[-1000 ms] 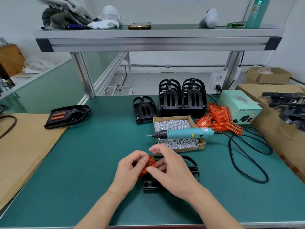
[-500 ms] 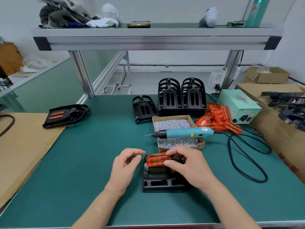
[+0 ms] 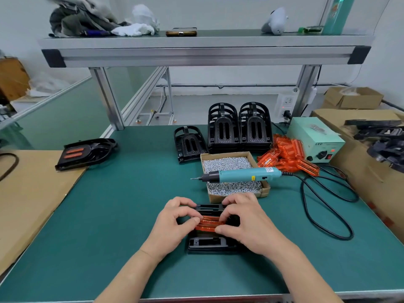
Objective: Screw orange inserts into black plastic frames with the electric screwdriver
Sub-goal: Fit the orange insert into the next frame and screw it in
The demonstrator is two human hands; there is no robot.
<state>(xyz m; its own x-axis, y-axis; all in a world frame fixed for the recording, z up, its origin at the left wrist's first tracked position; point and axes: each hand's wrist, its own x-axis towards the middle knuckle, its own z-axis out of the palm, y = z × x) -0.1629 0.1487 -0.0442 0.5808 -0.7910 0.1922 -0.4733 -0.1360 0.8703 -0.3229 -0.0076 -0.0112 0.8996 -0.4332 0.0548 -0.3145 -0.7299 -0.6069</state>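
Two hands: left hand (image 3: 172, 226) and right hand (image 3: 249, 226) pinch the orange insert (image 3: 209, 223).
Black frame (image 3: 207, 242): under the insert.
Electric screwdriver (image 3: 244, 174): lying across screw box (image 3: 265, 190).

I am looking in on a small assembly workshop. The bench (image 3: 131, 193) has a green mat and an aluminium-profile shelf (image 3: 205, 53) over its far edge. Far on the mat stand stacks of black frames (image 3: 238, 127), with a heap of orange inserts (image 3: 288, 154) to their right. Nearer sits a screw box (image 3: 265, 190), a corded screwdriver (image 3: 247, 174) lying across it, and a power box (image 3: 314, 141) far right. Cartons (image 3: 358, 119) holding more black parts line the right side.
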